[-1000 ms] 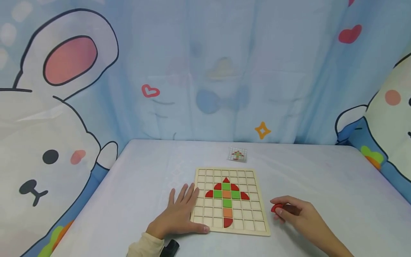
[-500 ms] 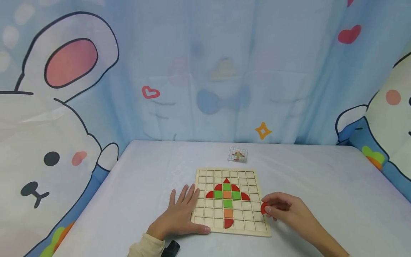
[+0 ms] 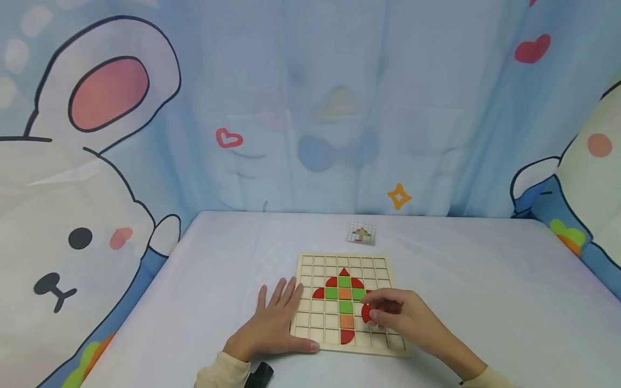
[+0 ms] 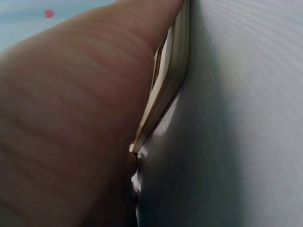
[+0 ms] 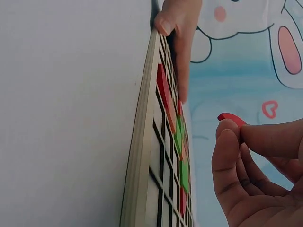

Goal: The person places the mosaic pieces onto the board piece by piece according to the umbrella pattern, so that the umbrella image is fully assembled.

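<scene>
A square wooden grid board (image 3: pixel 310 317) lies on the table, with green squares (image 3: pixel 346 307), orange squares (image 3: pixel 346 321), rounded red pieces (image 3: pixel 346 337) and a red triangle (image 3: pixel 344 272) set in its cells. My left hand (image 3: pixel 271 323) is spread flat at the board's left side, thumb along the near left corner. Between thumb and fingertips my right hand (image 3: pixel 400 312) pinches a red curved-edged tile (image 3: pixel 365 313) over the right half of the board. The right wrist view shows this red tile (image 5: pixel 231 117) partly hidden by the fingers.
Behind the board lies a small card (image 3: pixel 361 233) with a similar gridded picture. White cloth covers the table (image 3: pixel 233 253). A blue printed curtain (image 3: pixel 335 64) hangs at its back edge. Something black (image 3: pixel 259 375) sits by the left wrist.
My right hand has carried the red tile leftward, from beside the board to over its right half. The left hand stays in place on the board.
</scene>
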Demonstrator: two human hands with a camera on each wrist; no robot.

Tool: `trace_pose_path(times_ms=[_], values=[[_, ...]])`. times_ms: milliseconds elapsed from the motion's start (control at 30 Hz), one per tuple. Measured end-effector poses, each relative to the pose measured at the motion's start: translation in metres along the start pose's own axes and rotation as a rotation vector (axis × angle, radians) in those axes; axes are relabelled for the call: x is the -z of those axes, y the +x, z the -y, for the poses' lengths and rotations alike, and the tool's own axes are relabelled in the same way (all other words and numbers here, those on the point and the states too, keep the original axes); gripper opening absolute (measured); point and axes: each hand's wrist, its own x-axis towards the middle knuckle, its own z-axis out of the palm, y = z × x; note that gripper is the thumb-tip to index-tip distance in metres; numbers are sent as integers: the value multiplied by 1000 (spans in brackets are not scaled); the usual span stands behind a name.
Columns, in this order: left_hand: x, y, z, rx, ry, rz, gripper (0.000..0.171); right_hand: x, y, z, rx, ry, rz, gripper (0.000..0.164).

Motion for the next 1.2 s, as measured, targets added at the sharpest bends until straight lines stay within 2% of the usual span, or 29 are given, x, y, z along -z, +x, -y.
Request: trace_pose_path(times_ms=[233,400,633,867,1200], values=[[0,1,-2,10,1,-2,128,-21,12,6,20,-82,20,19],[0,2,-3,16,1,2,127,-31,19,7,104,-161,60,14],[0,1,-4,26,11,5,128,-38,27,11,187,-281,135,15],[0,1,-3,29,16,-1,128,-45,33,11,262,-324,186,17],[0,1,-1,32,10,7,128,-50,36,12,305,-414,226,17]])
